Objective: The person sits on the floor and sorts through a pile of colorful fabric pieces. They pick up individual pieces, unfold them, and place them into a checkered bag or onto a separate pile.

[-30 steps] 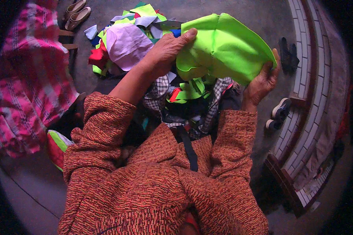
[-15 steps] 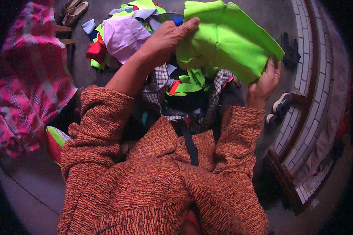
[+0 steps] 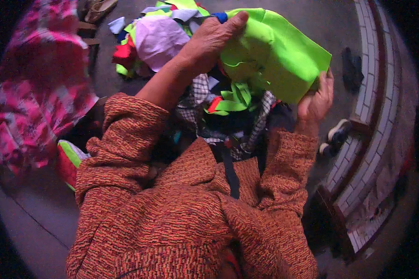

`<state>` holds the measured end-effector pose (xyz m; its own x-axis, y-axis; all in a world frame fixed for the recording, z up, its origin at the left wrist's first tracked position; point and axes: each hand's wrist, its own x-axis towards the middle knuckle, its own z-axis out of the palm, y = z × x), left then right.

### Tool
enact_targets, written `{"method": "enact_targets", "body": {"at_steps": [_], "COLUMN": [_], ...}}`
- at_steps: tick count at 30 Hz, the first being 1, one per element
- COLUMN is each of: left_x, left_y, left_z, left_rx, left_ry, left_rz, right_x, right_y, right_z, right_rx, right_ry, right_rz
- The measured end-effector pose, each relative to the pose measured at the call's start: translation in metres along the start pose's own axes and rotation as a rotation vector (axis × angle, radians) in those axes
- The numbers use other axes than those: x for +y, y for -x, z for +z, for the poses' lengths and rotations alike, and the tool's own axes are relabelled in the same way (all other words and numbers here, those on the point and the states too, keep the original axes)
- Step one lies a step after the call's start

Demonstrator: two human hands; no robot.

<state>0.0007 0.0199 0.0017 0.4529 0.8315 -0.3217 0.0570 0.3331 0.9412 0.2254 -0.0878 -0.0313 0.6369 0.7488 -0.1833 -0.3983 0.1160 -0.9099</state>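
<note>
A bright green piece of cloth (image 3: 277,51) is stretched between my two hands above the floor. My left hand (image 3: 215,39) pinches its left edge, thumb on top. At the lower right corner my right hand (image 3: 315,98) grips it, with part of the fingers hidden behind the cloth. Below it, narrow green scraps (image 3: 237,98) and a bit of red lie on dark cloth in my lap. Black-and-white checked cloth (image 3: 200,88) shows on both sides of them. Just left of my left hand, a pale lilac cloth (image 3: 158,42) lies on a heap of coloured scraps (image 3: 125,53).
Pink plaid cloth (image 3: 42,97) hangs or lies at the left. Beside my left elbow is a red, green and white piece (image 3: 70,162). Sandals (image 3: 100,10) stand at the far left. Dark shoes (image 3: 335,137) sit at the right by a white-tiled step (image 3: 365,69).
The green cloth's far edge has come lower, and the cloth looks slightly more tilted. Both hands keep their hold. The whole view has shifted a little, with the surroundings appearing further right.
</note>
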Motion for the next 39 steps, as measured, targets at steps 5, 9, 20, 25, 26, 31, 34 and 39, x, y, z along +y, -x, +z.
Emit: {"method": "enact_targets", "body": {"at_steps": [5, 9, 20, 25, 26, 31, 34, 39], "left_x": [0.032, 0.035, 0.03, -0.034, -0.026, -0.011, -0.008, 0.007], "left_y": [0.003, 0.004, 0.005, 0.013, 0.007, 0.042, 0.02, -0.027], "left_z": [-0.038, -0.093, -0.174, -0.278, -0.228, -0.225, -0.247, -0.159], "left_rx": [0.213, 0.459, 0.702, 0.665, 0.748, 0.706, 0.697, 0.95], "left_ry": [0.106, 0.304, 0.393, -0.052, 0.061, -1.203, -1.733, -0.046], "left_rz": [0.105, 0.257, 0.333, 0.125, 0.071, 0.414, 0.79, 0.572], "right_x": [0.001, 0.004, 0.007, 0.011, 0.007, 0.016, 0.028, 0.051], "right_y": [0.003, 0.003, 0.007, 0.007, 0.008, 0.007, 0.007, 0.011], "right_z": [-0.001, 0.003, 0.012, 0.014, 0.008, 0.009, 0.007, 0.008], "right_rx": [0.049, 0.04, -0.173, -0.19, -0.163, -0.235, -0.291, -0.324], "right_ry": [0.106, 0.153, 0.316, 0.287, 0.339, 0.459, 0.52, 0.584], "right_rz": [0.068, 0.096, 0.189, 0.189, 0.181, 0.218, 0.258, 0.337]}}
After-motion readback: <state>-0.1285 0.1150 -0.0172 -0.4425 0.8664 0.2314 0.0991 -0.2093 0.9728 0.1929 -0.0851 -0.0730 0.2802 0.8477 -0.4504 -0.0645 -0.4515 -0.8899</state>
